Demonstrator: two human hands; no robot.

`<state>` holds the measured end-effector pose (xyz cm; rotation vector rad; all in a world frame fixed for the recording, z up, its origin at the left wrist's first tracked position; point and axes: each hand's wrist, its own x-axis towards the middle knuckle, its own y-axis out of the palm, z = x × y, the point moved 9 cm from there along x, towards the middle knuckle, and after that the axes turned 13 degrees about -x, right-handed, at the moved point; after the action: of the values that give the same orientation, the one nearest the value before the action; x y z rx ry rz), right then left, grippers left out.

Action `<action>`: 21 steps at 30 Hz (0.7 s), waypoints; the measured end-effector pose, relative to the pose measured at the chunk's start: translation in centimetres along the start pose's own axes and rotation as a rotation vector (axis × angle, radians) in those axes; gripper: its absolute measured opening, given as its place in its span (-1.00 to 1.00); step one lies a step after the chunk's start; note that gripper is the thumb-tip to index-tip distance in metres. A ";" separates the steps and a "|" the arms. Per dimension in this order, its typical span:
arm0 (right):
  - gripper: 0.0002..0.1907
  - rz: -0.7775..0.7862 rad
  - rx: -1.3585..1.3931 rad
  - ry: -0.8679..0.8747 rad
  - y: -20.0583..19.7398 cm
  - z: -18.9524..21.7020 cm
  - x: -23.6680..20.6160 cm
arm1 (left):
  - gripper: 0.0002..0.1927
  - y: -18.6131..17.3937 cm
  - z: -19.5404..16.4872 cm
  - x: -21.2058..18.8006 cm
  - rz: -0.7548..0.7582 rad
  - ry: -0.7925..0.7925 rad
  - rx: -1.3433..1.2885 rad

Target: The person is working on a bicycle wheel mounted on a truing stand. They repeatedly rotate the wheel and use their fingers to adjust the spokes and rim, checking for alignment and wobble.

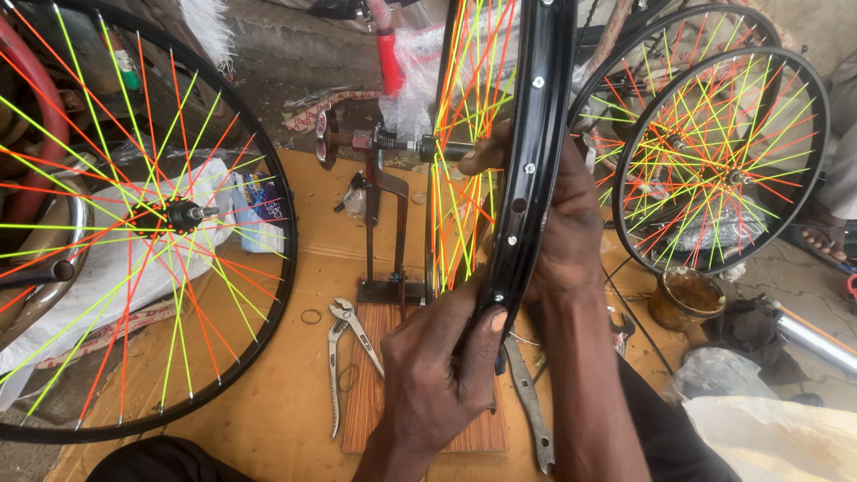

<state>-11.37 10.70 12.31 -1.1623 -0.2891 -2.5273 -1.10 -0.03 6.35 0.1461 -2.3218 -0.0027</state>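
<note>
Leftmost, a finished wheel (134,223) leans beside pliers (344,344) on the board. Centrally, your left hand (442,375) pinches the black rim (527,178), mounted upright in the stand (384,223); your right hand (562,223) clasps its far side, thumb at the axle.

A large black wheel (134,223) with orange and yellow-green spokes fills the left of the frame, above a white sack (107,268). Two more spoked wheels (719,161) stand at the upper right, one just behind the other. In the lower middle, silver pliers (344,353) lie partly on a wooden board (375,402) and partly on the cardboard sheet (277,402). A small ring (311,316) lies just left of the pliers. A long flat wrench (531,406) lies at the board's right edge. A rusty tin can (685,299) stands at the right, near a chrome tube (817,339).
</note>
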 end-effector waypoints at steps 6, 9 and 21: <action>-0.59 -0.306 -0.743 -0.183 -1.1 3.2 -1.0 | -0.72 0.2 0.2 0.1 -0.019 0.014 0.019; -0.42 -0.509 -1.053 -0.238 -0.6 4.1 -1.8 | -0.69 0.1 -0.1 0.1 -0.032 0.073 0.018; -0.91 -0.152 -0.484 -0.102 -3.3 0.2 -1.4 | -0.66 0.2 0.3 0.1 0.045 -0.006 -0.135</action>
<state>-11.64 14.09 11.29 -1.4932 0.2376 -2.7634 -1.42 0.15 6.25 0.0264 -2.3215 -0.1368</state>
